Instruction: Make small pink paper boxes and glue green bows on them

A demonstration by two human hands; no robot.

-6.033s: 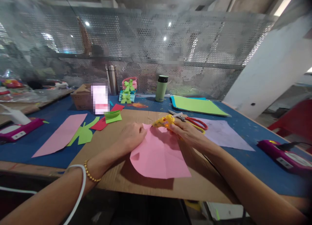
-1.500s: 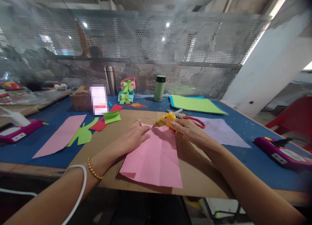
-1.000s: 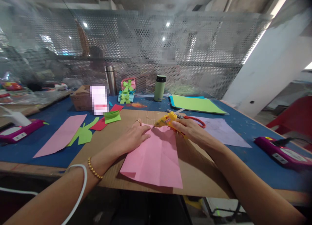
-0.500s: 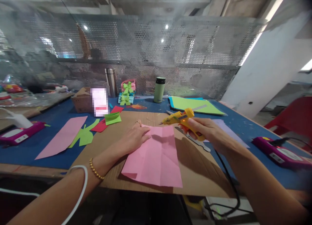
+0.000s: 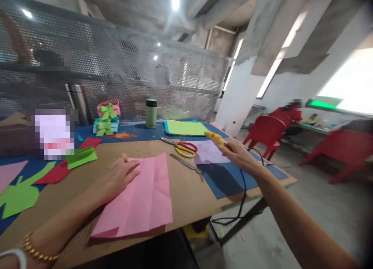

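Note:
My left hand point(image 5: 118, 178) lies on the upper left part of a creased pink paper sheet point(image 5: 148, 195), fingers extended over it and touching it. The sheet rests on a brown cardboard piece point(image 5: 192, 199), with one lower corner folded. My right hand point(image 5: 239, 156) is closed around a yellow hot glue gun point(image 5: 214, 137), held up over the right side of the table, above a lilac paper sheet point(image 5: 208, 154). Between my hands, scissors point(image 5: 186, 148) with red and yellow handles lie beside a flat grey metal tool point(image 5: 185, 163).
Green and blue sheets point(image 5: 186, 128) are stacked at the back, near a green tumbler point(image 5: 151, 113), a steel flask point(image 5: 79, 104) and a paper bow piece point(image 5: 106, 119). Green and red paper pieces point(image 5: 54, 172) lie left. A black cord point(image 5: 244, 191) hangs at the right edge, with red chairs point(image 5: 266, 133) beyond.
The view has turned to the right. My right hand has carried the glue gun away from the pink sheet, out to the right. My left hand stays on the sheet.

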